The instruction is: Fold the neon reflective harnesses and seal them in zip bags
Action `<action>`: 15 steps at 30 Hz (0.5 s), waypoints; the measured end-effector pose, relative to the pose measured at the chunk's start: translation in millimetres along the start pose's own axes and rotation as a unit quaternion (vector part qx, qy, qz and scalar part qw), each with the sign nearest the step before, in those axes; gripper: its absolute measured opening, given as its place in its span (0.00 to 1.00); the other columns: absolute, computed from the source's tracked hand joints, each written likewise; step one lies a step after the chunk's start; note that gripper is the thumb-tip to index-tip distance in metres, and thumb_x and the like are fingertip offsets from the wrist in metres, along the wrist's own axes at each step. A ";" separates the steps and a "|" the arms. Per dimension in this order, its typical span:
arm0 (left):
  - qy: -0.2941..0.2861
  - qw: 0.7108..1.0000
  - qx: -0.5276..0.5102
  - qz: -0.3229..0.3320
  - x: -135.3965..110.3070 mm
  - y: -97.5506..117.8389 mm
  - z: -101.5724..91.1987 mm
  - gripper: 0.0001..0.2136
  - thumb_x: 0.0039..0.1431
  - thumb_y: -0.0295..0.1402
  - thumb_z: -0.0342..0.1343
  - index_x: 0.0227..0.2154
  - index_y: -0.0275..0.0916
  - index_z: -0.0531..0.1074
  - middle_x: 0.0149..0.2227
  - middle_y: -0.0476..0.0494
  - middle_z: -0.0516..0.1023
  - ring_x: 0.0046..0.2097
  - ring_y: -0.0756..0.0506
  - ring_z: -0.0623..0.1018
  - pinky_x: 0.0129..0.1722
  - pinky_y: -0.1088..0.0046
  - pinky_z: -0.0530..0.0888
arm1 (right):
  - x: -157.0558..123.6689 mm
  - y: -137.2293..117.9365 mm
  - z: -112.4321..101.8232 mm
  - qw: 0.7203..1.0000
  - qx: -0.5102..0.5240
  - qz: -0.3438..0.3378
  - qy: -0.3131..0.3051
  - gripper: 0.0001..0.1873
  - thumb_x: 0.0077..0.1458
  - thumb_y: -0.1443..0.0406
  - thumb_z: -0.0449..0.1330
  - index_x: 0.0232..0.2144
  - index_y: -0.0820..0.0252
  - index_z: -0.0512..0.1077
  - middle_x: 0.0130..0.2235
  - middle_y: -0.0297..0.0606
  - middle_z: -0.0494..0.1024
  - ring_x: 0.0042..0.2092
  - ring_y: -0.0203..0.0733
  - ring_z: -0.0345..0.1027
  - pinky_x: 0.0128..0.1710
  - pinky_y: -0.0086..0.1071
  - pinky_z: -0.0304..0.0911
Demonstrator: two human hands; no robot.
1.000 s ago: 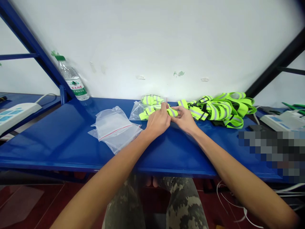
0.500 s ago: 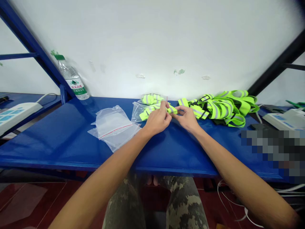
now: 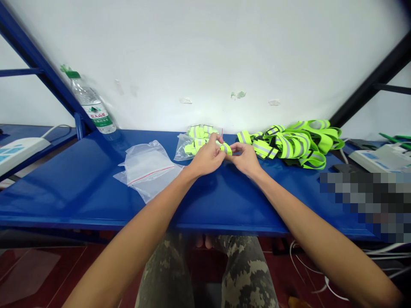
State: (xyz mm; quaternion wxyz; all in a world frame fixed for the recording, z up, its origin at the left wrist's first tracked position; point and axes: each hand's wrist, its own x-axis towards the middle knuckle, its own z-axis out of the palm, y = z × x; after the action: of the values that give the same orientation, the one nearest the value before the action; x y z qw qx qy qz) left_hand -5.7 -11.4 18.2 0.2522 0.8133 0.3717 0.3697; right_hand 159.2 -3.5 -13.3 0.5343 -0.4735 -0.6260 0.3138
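Observation:
Between my two hands is a yellow-green reflective strap [image 3: 226, 149] with a grey stripe, partly folded over. My left hand [image 3: 210, 155] is closed on its left part, and the fingers of my right hand [image 3: 244, 159] pinch its right end. Behind my left hand lie clear plastic bags with folded straps [image 3: 201, 131] inside. To the right, a heap of similar straps [image 3: 297, 143] with black buckles rests against the wall. Flat zip bags [image 3: 149, 164] with a red line are stacked to the left of my hands.
The blue table [image 3: 80, 184] runs along a white wall. A water bottle [image 3: 96, 112] stands at the back left beside a blue metal post. White power strips [image 3: 24, 149] lie at the far left and right. A pixelated patch covers the right side.
The strap between my hands is curled over more, with its striped face turned up. Both hands remain close together. The whole view has shifted slightly.

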 end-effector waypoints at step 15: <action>-0.024 0.998 0.047 0.035 -3.5 9.4 -0.6 0.12 0.57 0.26 0.45 0.44 0.41 0.56 0.19 0.60 0.58 0.22 0.51 0.62 0.26 0.75 0.57 | -0.7 4.4 -4.1 0.995 0.032 -0.018 -0.090 0.22 0.32 0.59 0.71 0.19 0.58 0.60 0.32 0.33 0.70 0.35 0.38 0.62 0.36 0.34 0.62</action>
State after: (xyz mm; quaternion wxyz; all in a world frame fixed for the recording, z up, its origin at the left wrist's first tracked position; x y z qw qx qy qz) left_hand -3.8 -19.7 23.6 0.2096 0.8455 0.3538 0.3406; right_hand 164.3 -3.1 -16.6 0.4964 -0.4147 -0.6695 0.3652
